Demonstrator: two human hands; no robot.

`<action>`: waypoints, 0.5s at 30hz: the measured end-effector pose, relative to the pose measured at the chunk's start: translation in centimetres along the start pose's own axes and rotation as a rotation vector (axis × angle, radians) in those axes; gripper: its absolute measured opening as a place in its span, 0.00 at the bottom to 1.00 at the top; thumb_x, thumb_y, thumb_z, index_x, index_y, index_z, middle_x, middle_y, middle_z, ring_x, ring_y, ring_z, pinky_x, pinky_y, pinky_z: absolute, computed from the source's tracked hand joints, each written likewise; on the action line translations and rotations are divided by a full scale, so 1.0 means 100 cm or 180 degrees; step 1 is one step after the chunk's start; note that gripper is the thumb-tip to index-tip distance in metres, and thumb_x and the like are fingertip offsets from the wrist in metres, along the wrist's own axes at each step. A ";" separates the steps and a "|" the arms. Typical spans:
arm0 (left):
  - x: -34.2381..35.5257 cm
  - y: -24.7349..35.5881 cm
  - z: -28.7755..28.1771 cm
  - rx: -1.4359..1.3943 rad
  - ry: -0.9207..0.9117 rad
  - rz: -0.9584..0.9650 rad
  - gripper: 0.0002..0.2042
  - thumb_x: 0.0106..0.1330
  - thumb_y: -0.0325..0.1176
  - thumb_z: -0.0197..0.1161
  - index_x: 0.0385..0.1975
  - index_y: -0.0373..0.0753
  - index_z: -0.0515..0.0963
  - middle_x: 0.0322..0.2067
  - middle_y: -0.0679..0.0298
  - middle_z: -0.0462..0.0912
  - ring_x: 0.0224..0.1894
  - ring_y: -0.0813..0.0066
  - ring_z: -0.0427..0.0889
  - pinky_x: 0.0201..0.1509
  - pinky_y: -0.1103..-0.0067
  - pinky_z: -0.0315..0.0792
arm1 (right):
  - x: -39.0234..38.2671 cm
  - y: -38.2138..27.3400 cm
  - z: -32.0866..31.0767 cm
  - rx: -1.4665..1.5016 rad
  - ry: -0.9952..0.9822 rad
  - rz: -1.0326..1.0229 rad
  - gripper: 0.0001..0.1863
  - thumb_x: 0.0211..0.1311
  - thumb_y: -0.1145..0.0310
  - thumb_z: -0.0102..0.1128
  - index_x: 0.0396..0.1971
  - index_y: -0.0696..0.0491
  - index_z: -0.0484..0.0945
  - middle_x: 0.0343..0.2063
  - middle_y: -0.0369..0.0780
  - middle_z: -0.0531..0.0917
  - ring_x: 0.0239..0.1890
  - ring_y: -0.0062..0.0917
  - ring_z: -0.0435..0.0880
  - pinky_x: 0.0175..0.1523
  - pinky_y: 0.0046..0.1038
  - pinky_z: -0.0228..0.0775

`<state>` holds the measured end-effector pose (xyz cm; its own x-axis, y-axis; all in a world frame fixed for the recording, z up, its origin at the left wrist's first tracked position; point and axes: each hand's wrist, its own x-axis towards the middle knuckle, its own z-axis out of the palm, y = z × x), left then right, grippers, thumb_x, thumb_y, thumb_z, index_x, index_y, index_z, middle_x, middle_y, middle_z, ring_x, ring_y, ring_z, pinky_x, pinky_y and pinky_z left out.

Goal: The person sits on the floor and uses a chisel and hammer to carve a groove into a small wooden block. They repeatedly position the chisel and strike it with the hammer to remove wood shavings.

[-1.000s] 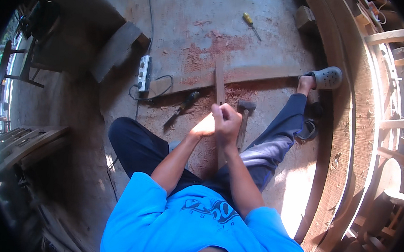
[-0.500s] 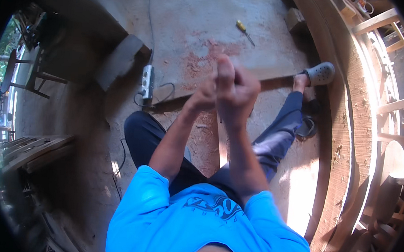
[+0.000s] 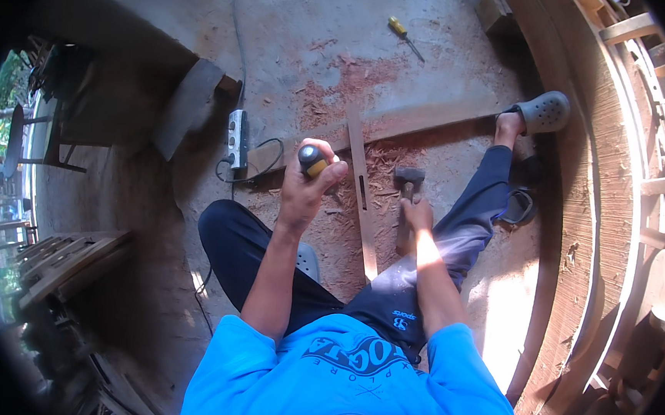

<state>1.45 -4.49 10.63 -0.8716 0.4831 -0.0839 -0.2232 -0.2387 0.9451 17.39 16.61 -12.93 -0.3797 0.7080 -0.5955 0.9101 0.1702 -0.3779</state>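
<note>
My left hand (image 3: 302, 194) is closed round a tool with a black-and-yellow handle (image 3: 314, 162). The handle's round end faces up, and its far end is hidden beneath the hand. On the other side of a narrow wooden strip (image 3: 357, 151), my right hand (image 3: 418, 213) grips a hammer (image 3: 409, 176) by its handle, near the dark head. The strip runs lengthwise between my hands and has a dark slot (image 3: 362, 192) cut in it. It crosses over a wider board (image 3: 438, 132) lying on the floor.
Reddish wood shavings (image 3: 345, 85) litter the floor. A yellow-handled screwdriver (image 3: 397, 27) lies farther off. At left is a white power strip (image 3: 236, 135) with a cable. A large timber slab (image 3: 570, 224) lines the right side; wooden frames (image 3: 75, 255) are stacked at left.
Both hands were together above the strip, blurred. They are now apart: the left to the left with the handled tool, the right lower and to the right with the hammer.
</note>
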 end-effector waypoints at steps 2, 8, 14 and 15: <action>0.006 -0.012 0.001 -0.0069 0.0056 -0.0043 0.08 0.67 0.29 0.69 0.38 0.38 0.75 0.30 0.67 0.79 0.33 0.79 0.79 0.43 0.78 0.75 | 0.004 0.011 0.019 -0.0181 -0.0079 -0.0240 0.33 0.55 0.48 0.71 0.50 0.60 0.77 0.46 0.57 0.85 0.52 0.52 0.83 0.58 0.44 0.74; 0.016 -0.042 0.009 -0.0648 -0.0132 -0.0388 0.08 0.62 0.22 0.69 0.36 0.38 0.76 0.31 0.67 0.81 0.35 0.81 0.82 0.43 0.82 0.76 | 0.025 -0.002 0.021 -0.0128 -0.0031 -0.0325 0.25 0.58 0.58 0.67 0.49 0.61 0.76 0.41 0.58 0.85 0.46 0.51 0.86 0.51 0.45 0.77; 0.007 -0.060 0.011 -0.0249 -0.0367 -0.0630 0.10 0.61 0.21 0.72 0.36 0.37 0.76 0.33 0.67 0.81 0.40 0.79 0.83 0.50 0.79 0.79 | 0.007 -0.026 -0.015 0.1531 -0.0587 -0.0043 0.17 0.62 0.61 0.65 0.42 0.59 0.76 0.21 0.42 0.80 0.17 0.28 0.80 0.23 0.33 0.72; 0.004 -0.061 0.013 -0.0126 -0.0357 -0.0651 0.11 0.60 0.23 0.74 0.34 0.38 0.76 0.31 0.69 0.79 0.37 0.82 0.81 0.45 0.81 0.77 | -0.004 -0.034 -0.029 0.1798 -0.0635 -0.0087 0.17 0.62 0.61 0.66 0.41 0.59 0.75 0.18 0.38 0.77 0.14 0.23 0.75 0.20 0.30 0.69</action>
<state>3.05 -1.76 5.28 -0.7529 0.6149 -0.2347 -0.4091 -0.1579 0.8988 14.93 17.72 -9.33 -0.4754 0.5569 -0.6811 0.6911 -0.2428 -0.6808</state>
